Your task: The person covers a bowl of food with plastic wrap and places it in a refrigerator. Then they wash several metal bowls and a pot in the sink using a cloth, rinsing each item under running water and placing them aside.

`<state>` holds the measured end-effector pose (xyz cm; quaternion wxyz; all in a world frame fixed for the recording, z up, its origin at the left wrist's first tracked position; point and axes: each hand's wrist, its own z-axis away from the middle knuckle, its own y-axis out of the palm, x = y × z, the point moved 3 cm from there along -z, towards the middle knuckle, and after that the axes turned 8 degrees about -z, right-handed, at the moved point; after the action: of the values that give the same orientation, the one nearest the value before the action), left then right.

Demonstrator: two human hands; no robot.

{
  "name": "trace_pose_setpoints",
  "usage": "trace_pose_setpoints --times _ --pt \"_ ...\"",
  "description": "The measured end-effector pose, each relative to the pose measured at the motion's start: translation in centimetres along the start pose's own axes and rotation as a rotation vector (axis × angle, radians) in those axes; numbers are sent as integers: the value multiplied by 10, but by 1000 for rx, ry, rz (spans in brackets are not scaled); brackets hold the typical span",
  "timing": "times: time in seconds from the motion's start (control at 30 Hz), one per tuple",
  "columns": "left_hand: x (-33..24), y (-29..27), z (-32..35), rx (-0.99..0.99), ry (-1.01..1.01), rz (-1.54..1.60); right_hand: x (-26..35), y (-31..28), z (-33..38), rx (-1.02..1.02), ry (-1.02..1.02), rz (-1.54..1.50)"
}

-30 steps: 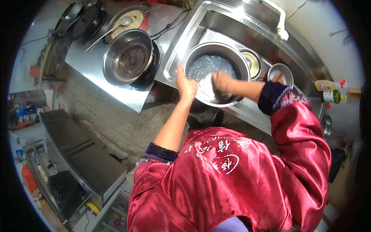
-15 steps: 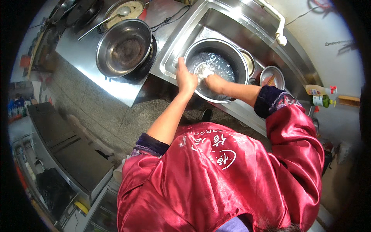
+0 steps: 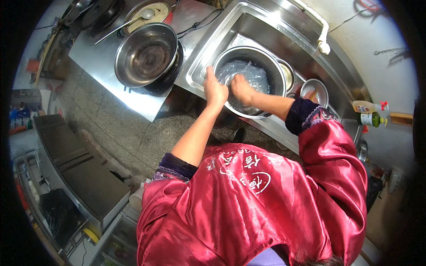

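A deep round metal pot (image 3: 276, 82) rests in the steel sink (image 3: 195, 73), holding water that is stirred up and foamy. At its left side my left hand (image 3: 216, 92) grips the rim, thumb along the outside. My right hand (image 3: 243, 90) reaches over the near edge into the pot, fingers curled closed. Whatever it holds is hidden beneath it, at the water's surface by the left inner wall.
A wide steel pan (image 3: 148, 55) stands on the counter at left, with a ladle (image 3: 147, 13) across a pot behind it. Right of the big pot sits a small bowl (image 3: 314, 91). A white tap (image 3: 323, 42) hangs over the sink; bottles (image 3: 369, 119) stand at right.
My right hand has shifted slightly within the pot and now covers the whitish, scrubber-like thing seen beside its fingers before. The water's swirl differs. My left hand stays on the rim.
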<state>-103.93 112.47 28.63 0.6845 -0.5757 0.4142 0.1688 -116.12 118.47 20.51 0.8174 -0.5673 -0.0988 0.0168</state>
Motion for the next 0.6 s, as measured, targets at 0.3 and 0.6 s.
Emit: trace_pose_setpoints --times 0.3,0.6 --pt "-7 1 -6 -46 28 22 6 -12 1 -98 -46 -499" --pt "9 -11 -3 0 -27 -47 25 -16 8 242 193 -369"
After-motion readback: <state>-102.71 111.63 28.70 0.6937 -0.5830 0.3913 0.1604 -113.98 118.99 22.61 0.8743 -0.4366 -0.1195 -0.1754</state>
